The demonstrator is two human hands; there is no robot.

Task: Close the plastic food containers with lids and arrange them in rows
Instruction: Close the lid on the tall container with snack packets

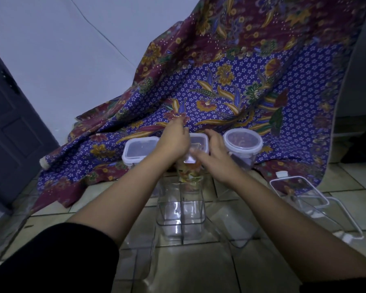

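Note:
Three lidded clear containers stand in a row on the patterned cloth. A rectangular one (140,149) is on the left and a round one (243,143) on the right. Both my hands are on the middle container (199,139). My left hand (175,141) covers the left side of its lid. My right hand (215,154) grips the lid's right and front edge, fingers at a white clip. Much of this container is hidden by my hands. In front of it stands a tall clear container (181,210) with something colourful showing near its top.
Two loose clear lids (299,192) (338,218) lie on the tiled floor at the right. The batik cloth (230,85) drapes up behind the row. A dark door (11,127) is at the left and a white wall is behind.

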